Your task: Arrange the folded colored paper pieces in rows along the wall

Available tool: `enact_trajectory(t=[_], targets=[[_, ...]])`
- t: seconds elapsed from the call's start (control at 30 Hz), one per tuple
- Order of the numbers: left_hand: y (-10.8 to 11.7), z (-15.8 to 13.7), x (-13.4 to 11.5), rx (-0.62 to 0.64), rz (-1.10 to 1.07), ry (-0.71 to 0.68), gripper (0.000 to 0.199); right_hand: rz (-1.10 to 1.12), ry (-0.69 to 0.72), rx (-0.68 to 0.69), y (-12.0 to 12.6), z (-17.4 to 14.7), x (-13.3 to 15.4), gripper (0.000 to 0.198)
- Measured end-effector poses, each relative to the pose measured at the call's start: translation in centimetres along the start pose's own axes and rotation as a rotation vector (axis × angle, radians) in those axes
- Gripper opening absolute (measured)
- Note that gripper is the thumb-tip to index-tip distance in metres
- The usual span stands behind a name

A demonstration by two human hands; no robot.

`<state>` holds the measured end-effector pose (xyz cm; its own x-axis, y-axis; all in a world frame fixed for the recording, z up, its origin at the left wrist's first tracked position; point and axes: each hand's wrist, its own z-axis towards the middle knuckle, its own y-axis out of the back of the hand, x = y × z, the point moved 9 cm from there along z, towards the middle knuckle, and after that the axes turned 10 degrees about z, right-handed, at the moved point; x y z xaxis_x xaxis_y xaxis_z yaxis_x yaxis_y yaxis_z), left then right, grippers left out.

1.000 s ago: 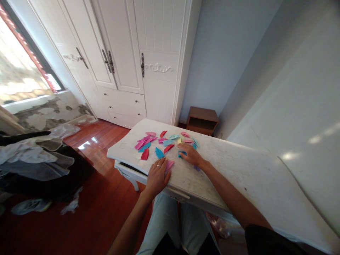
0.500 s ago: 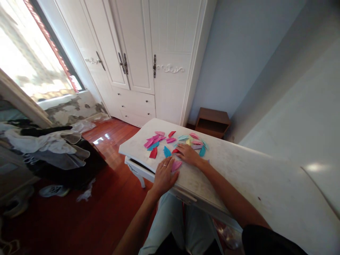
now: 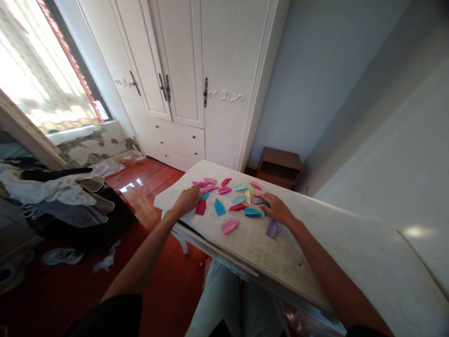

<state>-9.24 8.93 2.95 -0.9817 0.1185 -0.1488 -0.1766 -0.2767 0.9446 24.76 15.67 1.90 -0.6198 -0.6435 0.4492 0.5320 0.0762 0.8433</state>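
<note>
Several folded paper pieces in bright colours lie scattered on the white table (image 3: 245, 252). At the left of the group, my left hand (image 3: 189, 200) reaches over magenta and blue folded papers, fingers stretched out and touching them; the hand hides part of that pile. A red folded paper (image 3: 200, 207) lies just beside it. My right hand (image 3: 279, 210) is over the right side of the group, fingers apart, partly covering a teal paper beneath. Near it are a teal folded paper (image 3: 253, 212) and a purple one (image 3: 271, 229). A pink folded paper (image 3: 230, 226) lies between the hands, towards the front edge.
A drawer (image 3: 217, 252) under the table's front edge is slightly pulled out. Behind the table stand a white wardrobe (image 3: 228, 126) and a brown cabinet (image 3: 280, 157). Clothes (image 3: 42, 187) are heaped at left, with a shoe (image 3: 63, 256) on the red floor.
My hands have moved apart: the left went left and away to the magenta pile, the right went right. Teal and purple papers now lie in new spots near the right hand.
</note>
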Motion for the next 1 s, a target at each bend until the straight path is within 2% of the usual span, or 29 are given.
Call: enact_trajectory(t=[0.1, 0.17, 0.37, 0.5, 0.6, 0.7, 0.87, 0.93, 1.0], targets=[[-1.0, -0.2, 1.8, 0.015, 0.058, 0.03, 0.043, 0.007, -0.147, -0.037, 0.5, -1.6, -3.0, 0.05], [-1.2, -0.2, 2.4, 0.004, 0.066, 0.054, 0.046, 0.016, -0.168, -0.077, 0.7, -2.8, -3.6, 0.053], [-1.2, 0.4, 2.6, -0.04, 0.053, 0.096, 0.058, -0.016, -0.067, -0.13, 0.4, -5.0, -1.2, 0.055], [0.2, 0.1, 1.4, -0.132, 0.059, 0.091, 0.058, -0.062, -0.032, -0.149, 1.0, -4.5, 0.0, 0.05], [1.5, -0.2, -1.8, -0.175, 0.026, 0.011, 0.052, -0.089, -0.018, -0.098, 1.2, -2.6, 0.7, 0.043], [2.0, -0.6, -7.1, -0.145, -0.037, -0.147, 0.047, -0.099, -0.013, -0.011, 1.0, 0.2, 1.5, 0.044], [0.2, -1.9, -15.7, -0.018, -0.097, -0.361, 0.05, -0.202, -0.098, 0.154, 0.0, 2.8, 1.2, 0.05], [-0.9, -2.3, -17.6, 0.017, -0.089, -0.383, 0.052, -0.257, -0.148, 0.152, 0.4, 2.5, 0.4, 0.047], [-1.7, -2.5, -18.4, 0.033, -0.071, -0.374, 0.053, -0.28, -0.177, 0.133, 1.1, 1.7, -0.4, 0.043]])
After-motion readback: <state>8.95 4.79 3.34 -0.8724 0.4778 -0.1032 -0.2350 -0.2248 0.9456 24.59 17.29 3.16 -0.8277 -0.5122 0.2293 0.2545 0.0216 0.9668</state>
